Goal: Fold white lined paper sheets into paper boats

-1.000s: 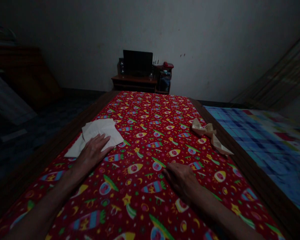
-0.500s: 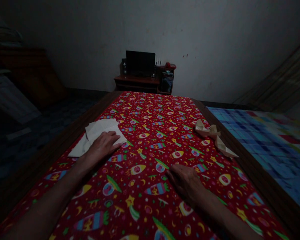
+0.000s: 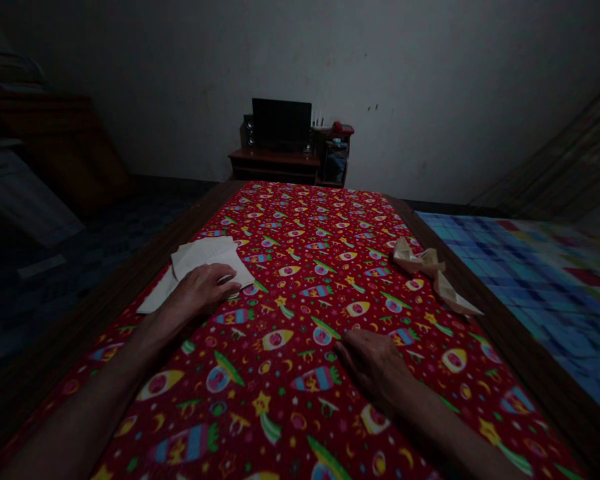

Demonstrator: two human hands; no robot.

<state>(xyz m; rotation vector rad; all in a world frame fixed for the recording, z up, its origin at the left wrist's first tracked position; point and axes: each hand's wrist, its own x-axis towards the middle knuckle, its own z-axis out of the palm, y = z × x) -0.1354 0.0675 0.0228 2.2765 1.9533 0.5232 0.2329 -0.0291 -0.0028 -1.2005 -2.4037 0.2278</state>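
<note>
My left hand (image 3: 207,283) lies on a small stack of white paper sheets (image 3: 200,253) on the left of the red cloth. Its thumb stands a little apart from the fingers, and the sheets under the palm are hidden. Nearer the middle, my right hand (image 3: 373,357) rests on the red patterned cloth (image 3: 300,320) with its fingers curled in, and I see nothing in them. To its upper right, by the cloth's edge, sit folded paper boats (image 3: 450,297), pale tan and close together in a row.
The cloth covers a long table with dark wooden edges (image 3: 485,293). Beyond its far end a monitor (image 3: 282,123) stands on a low desk. On the right is a blue checked sheet (image 3: 480,260); at the left, a wooden cabinet (image 3: 55,153). The room is dim.
My left hand has slid slightly left and down over the paper sheets. My right hand stays almost where it was. The whole view has shifted a little.
</note>
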